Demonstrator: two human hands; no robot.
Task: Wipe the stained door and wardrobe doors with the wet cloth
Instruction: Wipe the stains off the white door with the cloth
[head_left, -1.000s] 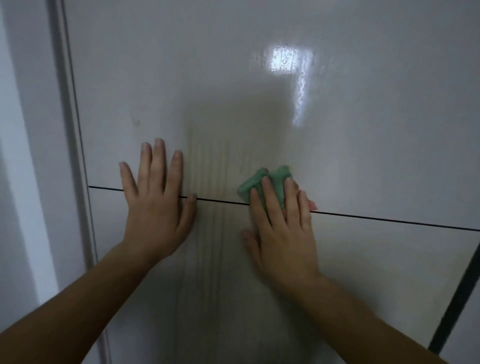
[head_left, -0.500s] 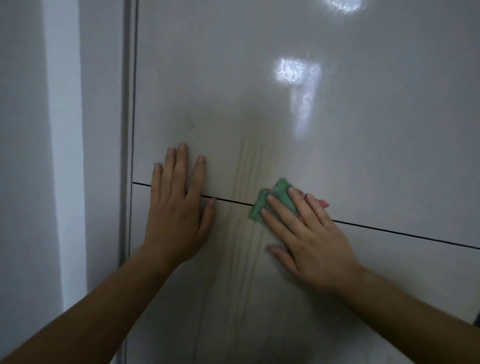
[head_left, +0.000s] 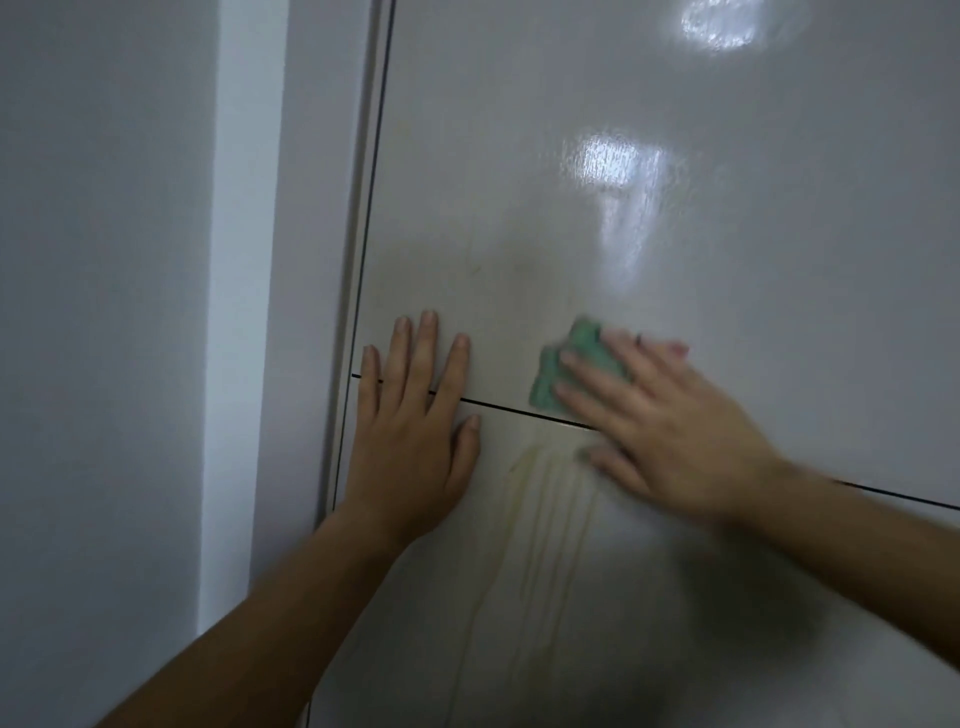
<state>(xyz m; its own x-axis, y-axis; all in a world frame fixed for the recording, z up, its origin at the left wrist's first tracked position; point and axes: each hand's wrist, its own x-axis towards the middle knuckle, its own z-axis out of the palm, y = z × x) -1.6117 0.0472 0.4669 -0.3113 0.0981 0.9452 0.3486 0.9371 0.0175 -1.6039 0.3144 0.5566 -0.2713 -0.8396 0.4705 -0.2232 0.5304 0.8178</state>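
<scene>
A glossy pale door (head_left: 675, 260) fills most of my view, split by a thin dark groove (head_left: 498, 407), with a plain wall (head_left: 104, 312) to its left. Yellowish drip streaks (head_left: 545, 499) run down the lower panel just below the groove. My left hand (head_left: 410, 441) lies flat and open on the door across the groove, holding nothing. My right hand (head_left: 665, 431) presses the green cloth (head_left: 571, 371) flat against the door under spread fingers, not clenched. Compared with a moment ago, the cloth has slid up and right, onto the upper panel, so the streaks below are still to be wiped. My right hand is blurred with motion, most of the cloth is hidden beneath it, and the streaks fade into shadow lower down.
</scene>
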